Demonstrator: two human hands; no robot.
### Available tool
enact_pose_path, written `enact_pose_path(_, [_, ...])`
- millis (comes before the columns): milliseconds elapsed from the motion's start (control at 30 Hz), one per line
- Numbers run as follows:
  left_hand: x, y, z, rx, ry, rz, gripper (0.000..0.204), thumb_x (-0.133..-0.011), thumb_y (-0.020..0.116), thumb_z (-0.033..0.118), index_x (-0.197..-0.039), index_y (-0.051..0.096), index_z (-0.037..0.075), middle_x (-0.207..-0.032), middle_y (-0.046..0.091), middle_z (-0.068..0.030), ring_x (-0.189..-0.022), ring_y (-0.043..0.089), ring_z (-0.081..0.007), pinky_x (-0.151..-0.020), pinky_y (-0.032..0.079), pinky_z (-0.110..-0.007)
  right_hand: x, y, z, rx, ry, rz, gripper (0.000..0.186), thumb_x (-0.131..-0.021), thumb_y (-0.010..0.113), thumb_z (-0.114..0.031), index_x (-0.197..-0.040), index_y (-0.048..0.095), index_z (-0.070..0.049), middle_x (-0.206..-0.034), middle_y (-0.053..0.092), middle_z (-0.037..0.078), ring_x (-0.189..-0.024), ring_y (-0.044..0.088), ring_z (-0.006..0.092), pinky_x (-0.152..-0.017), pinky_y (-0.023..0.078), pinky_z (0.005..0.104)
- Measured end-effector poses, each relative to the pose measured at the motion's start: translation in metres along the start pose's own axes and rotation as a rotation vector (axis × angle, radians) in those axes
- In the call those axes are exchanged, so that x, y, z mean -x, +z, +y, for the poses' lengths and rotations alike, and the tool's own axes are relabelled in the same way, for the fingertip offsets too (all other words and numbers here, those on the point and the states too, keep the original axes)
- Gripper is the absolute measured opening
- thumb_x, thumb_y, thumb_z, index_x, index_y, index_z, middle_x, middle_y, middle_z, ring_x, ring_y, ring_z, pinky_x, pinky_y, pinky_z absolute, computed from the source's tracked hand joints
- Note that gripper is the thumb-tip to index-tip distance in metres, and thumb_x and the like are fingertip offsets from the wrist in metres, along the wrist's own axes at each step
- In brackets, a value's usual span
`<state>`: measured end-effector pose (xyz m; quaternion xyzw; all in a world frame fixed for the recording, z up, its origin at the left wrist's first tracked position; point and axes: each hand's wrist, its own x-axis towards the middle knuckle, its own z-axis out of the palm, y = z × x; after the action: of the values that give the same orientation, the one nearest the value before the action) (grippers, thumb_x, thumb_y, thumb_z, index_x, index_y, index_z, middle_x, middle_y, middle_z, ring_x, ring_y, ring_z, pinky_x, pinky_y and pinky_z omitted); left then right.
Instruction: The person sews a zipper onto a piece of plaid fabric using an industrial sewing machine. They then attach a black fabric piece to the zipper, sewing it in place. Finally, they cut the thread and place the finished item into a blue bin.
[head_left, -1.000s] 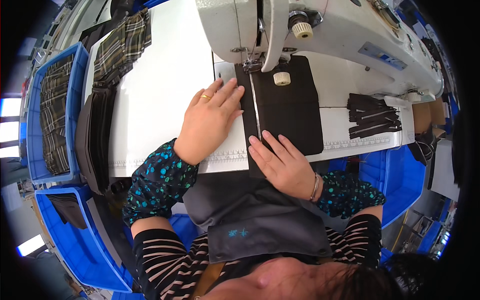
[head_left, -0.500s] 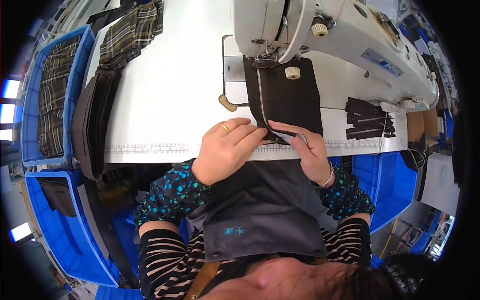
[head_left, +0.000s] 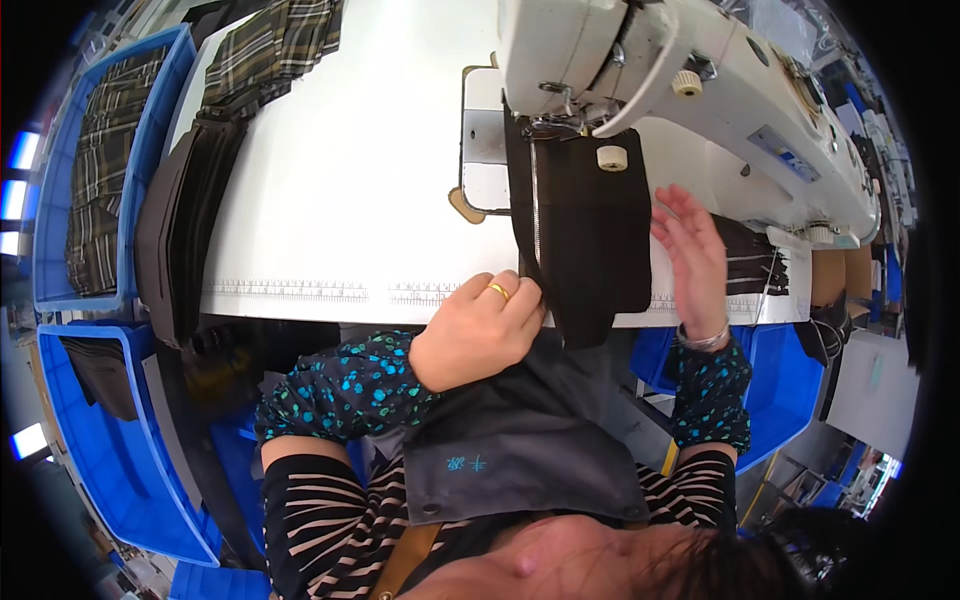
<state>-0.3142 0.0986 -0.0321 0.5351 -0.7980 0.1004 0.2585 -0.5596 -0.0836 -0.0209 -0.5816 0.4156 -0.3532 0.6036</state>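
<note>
Dark fabric [head_left: 590, 240] with a long zipper [head_left: 536, 200] lies under the needle and foot of a white sewing machine [head_left: 560, 50], its near end hanging over the table edge. My left hand [head_left: 487, 325], ring on a finger, has its fingers curled on the fabric's near left edge beside the zipper, gripping it. My right hand [head_left: 688, 260] is raised with fingers apart just right of the fabric, beside a pile of dark zipper pieces [head_left: 755, 258], holding nothing.
A stack of dark fabric pieces [head_left: 175, 230] and folded plaid fabric [head_left: 270, 40] lie on the white table [head_left: 330, 180] at left. Blue bins hold plaid pieces [head_left: 105, 170] and dark pieces [head_left: 95, 370]. Another blue bin [head_left: 775, 390] stands below the table at right.
Both hands came back to the fabric's near end. Since then my right hand has released it and moved up and right. The fabric's near end has moved over the table edge.
</note>
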Motion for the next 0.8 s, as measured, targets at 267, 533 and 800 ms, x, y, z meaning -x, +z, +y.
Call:
enact_pose_path(267, [0.005,0.004,0.001,-0.088,0.011,0.018,0.010,-0.078,0.072,0.013,-0.072,0.066,0.007,-0.087,0.053,-0.0040,-0.084,0.057,-0.0191,-0.071,0.051,-0.031,0.038,0.014,-0.004,0.729,-0.361,-0.448,0.027,-0.085,0.072,-0.004,-0.112,0.077,-0.001,-0.106,0.076,0.011,-0.092,0.074,0.0257,-0.081,0.059,0.0371])
enact_pose_path(533, [0.005,-0.003,-0.002,-0.041,0.016,0.012,0.006,-0.072,0.071,0.012,-0.072,0.066,0.008,-0.086,0.052,-0.0033,-0.085,0.056,-0.0187,-0.071,0.050,-0.030,0.047,0.009,0.018,1.098,-0.753,-0.552,0.033,-0.083,0.082,-0.016,-0.114,0.080,-0.005,-0.121,0.075,0.014,-0.115,0.070,0.0392,-0.101,0.055,0.0469])
enact_pose_path(800, [0.008,-0.005,-0.002,0.004,-0.054,-0.035,0.006,-0.075,0.071,0.014,-0.076,0.069,0.008,-0.087,0.055,-0.0021,-0.083,0.057,-0.0185,-0.070,0.048,-0.030,0.048,0.004,-0.001,0.984,-0.981,-0.432,0.017,-0.074,0.075,-0.006,-0.090,0.073,-0.004,-0.101,0.072,0.010,-0.088,0.070,0.0328,-0.075,0.059,0.0437])
